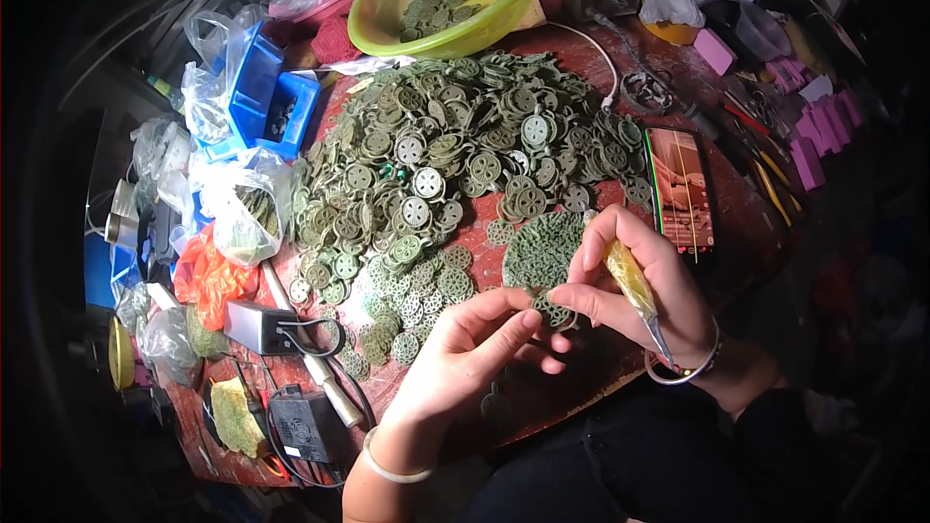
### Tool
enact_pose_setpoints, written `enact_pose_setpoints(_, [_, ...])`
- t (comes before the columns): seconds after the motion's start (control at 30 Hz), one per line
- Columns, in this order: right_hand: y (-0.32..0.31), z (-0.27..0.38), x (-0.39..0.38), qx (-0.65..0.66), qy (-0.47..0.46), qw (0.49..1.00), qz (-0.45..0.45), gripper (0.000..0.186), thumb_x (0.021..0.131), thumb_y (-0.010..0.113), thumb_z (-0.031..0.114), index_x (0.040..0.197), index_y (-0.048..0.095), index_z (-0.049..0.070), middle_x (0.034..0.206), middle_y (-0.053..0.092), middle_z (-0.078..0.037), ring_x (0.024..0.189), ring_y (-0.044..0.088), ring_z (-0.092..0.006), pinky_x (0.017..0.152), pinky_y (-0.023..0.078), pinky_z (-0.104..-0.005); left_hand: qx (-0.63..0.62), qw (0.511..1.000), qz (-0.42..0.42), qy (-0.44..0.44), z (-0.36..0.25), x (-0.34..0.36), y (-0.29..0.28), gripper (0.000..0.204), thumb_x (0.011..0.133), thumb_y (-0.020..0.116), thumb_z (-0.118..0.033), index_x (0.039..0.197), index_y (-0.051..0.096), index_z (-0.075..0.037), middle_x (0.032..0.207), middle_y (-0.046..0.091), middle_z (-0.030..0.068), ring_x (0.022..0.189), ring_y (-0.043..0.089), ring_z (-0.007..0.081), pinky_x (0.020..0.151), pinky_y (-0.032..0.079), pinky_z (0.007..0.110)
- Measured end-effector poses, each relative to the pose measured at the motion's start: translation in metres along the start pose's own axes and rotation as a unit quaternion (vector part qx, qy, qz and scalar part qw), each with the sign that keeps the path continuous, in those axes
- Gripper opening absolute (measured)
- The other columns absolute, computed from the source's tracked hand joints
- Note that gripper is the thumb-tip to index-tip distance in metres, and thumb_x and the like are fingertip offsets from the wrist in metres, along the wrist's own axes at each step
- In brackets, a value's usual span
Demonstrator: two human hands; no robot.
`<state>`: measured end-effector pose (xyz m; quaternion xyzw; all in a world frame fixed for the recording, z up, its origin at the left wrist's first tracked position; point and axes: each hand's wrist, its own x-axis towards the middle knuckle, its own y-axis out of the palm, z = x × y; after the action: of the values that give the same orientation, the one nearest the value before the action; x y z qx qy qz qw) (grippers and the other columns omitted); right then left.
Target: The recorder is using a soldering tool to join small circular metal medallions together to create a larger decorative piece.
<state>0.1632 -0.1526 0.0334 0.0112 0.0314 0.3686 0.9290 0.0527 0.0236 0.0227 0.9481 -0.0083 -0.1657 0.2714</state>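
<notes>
Two bare hands meeting over one openwork disc (554, 311) near the table's near edge

The left hand (475, 344) is reaching in from the near edge, its thumb and forefinger closing narrowly on the disc's left side, the lower fingers curling beneath. The right hand (649, 281) is bending inward from the right, thumb and forefinger pinching the disc's opposite side while the palm is carrying a yellow cone (630, 278), its narrow end pointing toward the wrist.

The red table (605, 368) is bearing a broad heap of similar discs (436, 174) across its middle; a yellow-green basin (383, 19) is standing at the far edge. Blue bins (276, 102) and plastic bags (247, 223) are crowding the left edge. A phone (681, 189) is lying right of the heap, and pink blocks (821, 136) are clustering toward the far right corner.

Red surface is showing between heap and near edge, and around the phone; a green textured round pad (538, 252) is lying just beyond the fingers.
</notes>
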Motion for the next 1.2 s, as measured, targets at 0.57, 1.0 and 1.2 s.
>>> enact_pose_setpoints(0.57, [0.004,-0.002,-0.016,-0.181,-0.274,0.945,0.007,0.024,0.089,0.070,0.009,0.109,0.060,0.000,0.092,0.064,-0.011,0.071,0.064,-0.0167,0.062,0.051,-0.0265,0.059,0.993,-0.093,0.044,0.004,0.001,0.002,0.012,0.093,0.067,-0.009,0.097,0.060,-0.001,0.082,0.067,0.0070,0.070,0.066,0.0131,0.064,0.054,0.025])
enact_pose_setpoints(1.0, [0.008,-0.005,-0.013,-0.231,-0.295,0.927,0.019,0.024,0.087,0.071,0.007,0.106,0.058,0.000,0.088,0.064,-0.012,0.072,0.065,-0.0230,0.063,0.051,-0.0326,0.094,0.988,-0.104,0.061,0.004,0.000,0.007,0.011,0.094,0.065,-0.006,0.095,0.055,-0.001,0.082,0.066,0.0060,0.068,0.065,0.0112,0.062,0.054,0.023])
enact_pose_setpoints(1.2, [0.011,-0.007,-0.014,-0.225,-0.302,0.926,0.015,0.027,0.086,0.073,0.008,0.106,0.057,0.001,0.087,0.063,-0.011,0.070,0.063,-0.0244,0.062,0.051,-0.0339,0.115,0.986,-0.101,0.066,0.005,0.000,0.005,0.010,0.094,0.064,-0.005,0.095,0.055,-0.001,0.083,0.066,0.0051,0.068,0.065,0.0105,0.061,0.053,0.023])
